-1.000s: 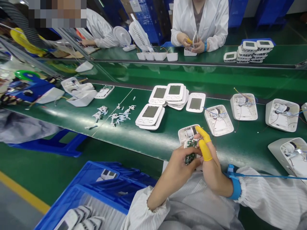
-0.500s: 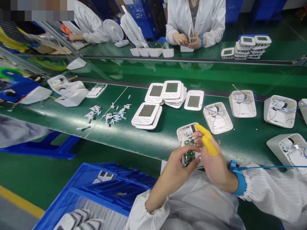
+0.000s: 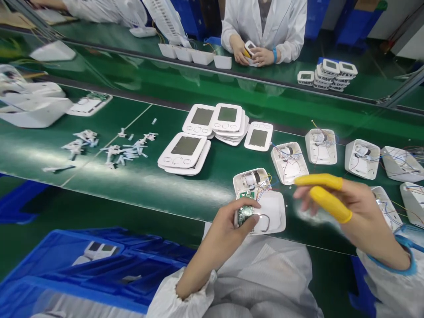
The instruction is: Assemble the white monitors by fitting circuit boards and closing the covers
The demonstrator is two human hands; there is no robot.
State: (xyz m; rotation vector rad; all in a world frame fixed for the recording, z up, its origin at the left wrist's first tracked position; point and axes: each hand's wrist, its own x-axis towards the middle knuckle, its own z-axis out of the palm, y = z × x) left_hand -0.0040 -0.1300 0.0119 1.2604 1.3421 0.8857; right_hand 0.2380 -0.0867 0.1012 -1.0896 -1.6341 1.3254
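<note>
My left hand grips a green circuit board on a white panel at the front edge of the green bench. Just behind the panel lies an opened white housing with a motor and thin coloured wires. My right hand, with yellow covers on two fingers, is off to the right above the bench, apart from the panel. Its fingers are spread, some blurred, and nothing shows between them. Another open housing with a motor lies just beyond its fingertips.
White display panels are stacked mid-bench. Small white plastic parts lie to the left. More housings stand at right. Across a raised ledge, a person in a white coat works. Blue crates sit below left.
My right hand has left the board and moved right, with its fingers spread. My left hand still holds the board, and more of the white panel shows. The view has shifted.
</note>
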